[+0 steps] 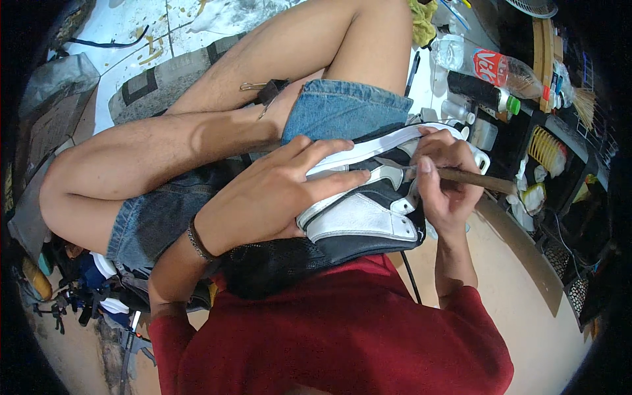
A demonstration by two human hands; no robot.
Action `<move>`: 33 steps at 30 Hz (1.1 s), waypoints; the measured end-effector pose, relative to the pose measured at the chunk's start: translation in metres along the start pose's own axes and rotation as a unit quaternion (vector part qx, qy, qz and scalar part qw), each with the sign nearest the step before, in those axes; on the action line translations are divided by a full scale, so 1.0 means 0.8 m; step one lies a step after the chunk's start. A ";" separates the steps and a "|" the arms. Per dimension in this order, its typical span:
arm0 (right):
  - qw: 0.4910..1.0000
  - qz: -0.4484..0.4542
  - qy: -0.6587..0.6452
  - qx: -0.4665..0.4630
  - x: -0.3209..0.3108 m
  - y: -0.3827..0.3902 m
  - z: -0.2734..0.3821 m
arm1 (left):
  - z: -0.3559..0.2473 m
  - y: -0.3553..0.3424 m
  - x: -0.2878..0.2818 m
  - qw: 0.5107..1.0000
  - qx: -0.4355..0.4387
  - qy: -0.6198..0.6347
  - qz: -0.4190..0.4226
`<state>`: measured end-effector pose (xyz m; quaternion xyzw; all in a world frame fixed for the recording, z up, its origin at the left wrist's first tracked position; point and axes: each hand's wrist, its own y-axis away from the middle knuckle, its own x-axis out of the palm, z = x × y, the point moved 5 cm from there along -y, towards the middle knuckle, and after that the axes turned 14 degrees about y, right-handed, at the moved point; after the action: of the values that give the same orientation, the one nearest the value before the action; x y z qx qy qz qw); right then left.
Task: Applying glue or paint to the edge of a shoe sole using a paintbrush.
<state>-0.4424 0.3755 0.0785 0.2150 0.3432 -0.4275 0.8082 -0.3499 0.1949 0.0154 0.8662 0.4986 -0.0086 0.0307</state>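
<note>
A black and white sneaker lies on its side across my lap, its white sole edge facing away from me. My left hand grips its left part, with two fingers stretched along the upper and sole and the thumb partly hidden below. In my right hand, at the other end of the shoe, is a slim tool with a brown wooden handle. The fingers pinch it close to its front. Its thin pointed end reaches the shoe's side near the sole; the exact kind of tip is unclear.
Beyond my bare legs lies a grey patterned mat. A black binder clip rests by my leg. At right stand a clear bottle with a red label, a dark bottle with a green cap and a dark rack. Assorted items crowd the lower left.
</note>
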 end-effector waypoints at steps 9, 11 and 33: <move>0.990 0.067 0.120 -0.025 0.014 -0.004 0.006 | 0.007 0.001 0.003 1.000 0.015 0.003 -0.018; 0.995 0.028 0.082 -0.038 0.012 -0.002 0.004 | 0.003 0.001 0.000 1.000 0.011 0.006 -0.012; 0.991 0.063 0.099 -0.060 0.012 -0.003 0.010 | 0.003 0.004 0.000 0.999 0.029 0.016 -0.022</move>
<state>-0.4374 0.3640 0.0766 0.2291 0.4322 -0.3308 0.8070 -0.3473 0.1933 0.0132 0.8558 0.5172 -0.0098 -0.0028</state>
